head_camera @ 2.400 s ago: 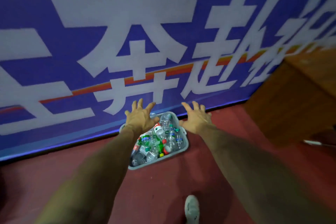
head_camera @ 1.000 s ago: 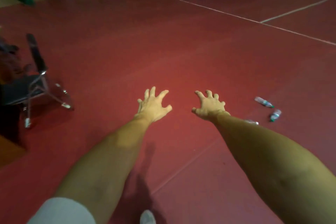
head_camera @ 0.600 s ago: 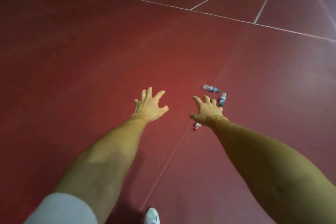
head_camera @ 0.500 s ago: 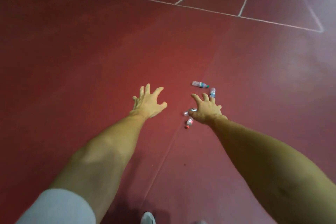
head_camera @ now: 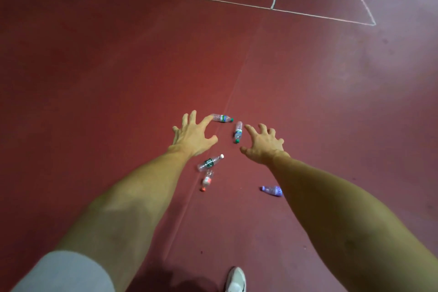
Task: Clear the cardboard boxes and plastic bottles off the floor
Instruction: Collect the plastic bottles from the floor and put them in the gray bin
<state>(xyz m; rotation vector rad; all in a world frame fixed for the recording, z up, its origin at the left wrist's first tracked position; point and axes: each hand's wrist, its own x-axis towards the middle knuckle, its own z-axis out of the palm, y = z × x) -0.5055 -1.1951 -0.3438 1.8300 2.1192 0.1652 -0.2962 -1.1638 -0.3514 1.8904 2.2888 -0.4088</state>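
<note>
Bottles: five on view, none collected. All lie on the dark red sports floor [head_camera: 99, 83], so this patch is uncleared. No cardboard box is in view, and that half of the task cannot be judged. No edge or corner of the floor shows. The group lies mid-floor along a faint floor seam [head_camera: 227, 104], well to the near side of the white court lines [head_camera: 272, 8].

Stock, far to near:
1. Clear plastic bottle with green label and green cap [head_camera: 221, 118], on its side, cap to the right. A left fingertip overlaps its base; contact cannot be told.
2. Clear plastic bottle with blue label and green cap [head_camera: 238, 131], on its side, cap toward the person, just beside item 1 and between the two hands.
3. Clear plastic bottle with dark green label and white cap [head_camera: 210, 162], on its side, near the left wrist.
4. Small clear plastic bottle with red label and red cap [head_camera: 206, 180], just beside item 3.
5. Purple-tinted plastic bottle [head_camera: 272, 190], apart to the right, partly hidden by the right forearm.

Condition: all appear empty and uncrushed, likely light and apt to roll.

Grip, left hand [head_camera: 193, 137]: fingers spread wide, tips hooked, nothing held.
Grip, right hand [head_camera: 264, 143]: the same, nothing held.

Outstanding: all five bottles.
</note>
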